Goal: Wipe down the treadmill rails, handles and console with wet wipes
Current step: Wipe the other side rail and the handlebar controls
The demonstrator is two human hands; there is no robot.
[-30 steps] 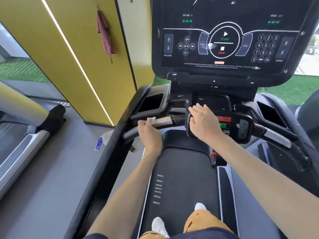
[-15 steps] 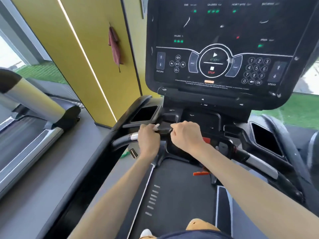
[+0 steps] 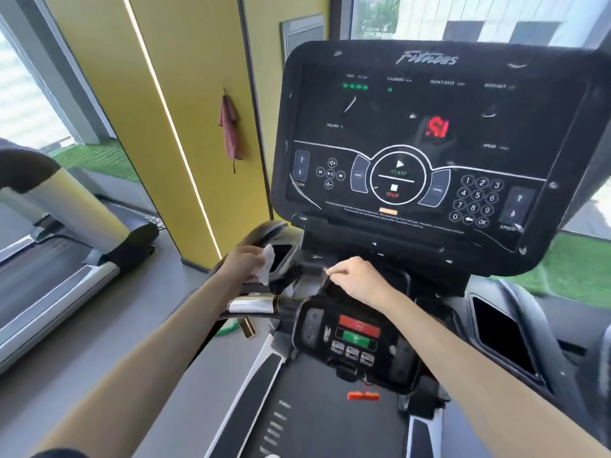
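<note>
Two words, START and STOP, are showing on the "Fitness" console [image 3: 429, 133]; our left hand [image 3: 244, 264] is gripping a wet wipe [image 3: 268, 263] in its fingers, and our right hand [image 3: 358, 280] is curling its fingers, grip unclear.

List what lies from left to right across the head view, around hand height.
neighbouring treadmill → left hand → wet wipe, which that hand holds → right hand → cup holder on the treadmill's right side
</note>
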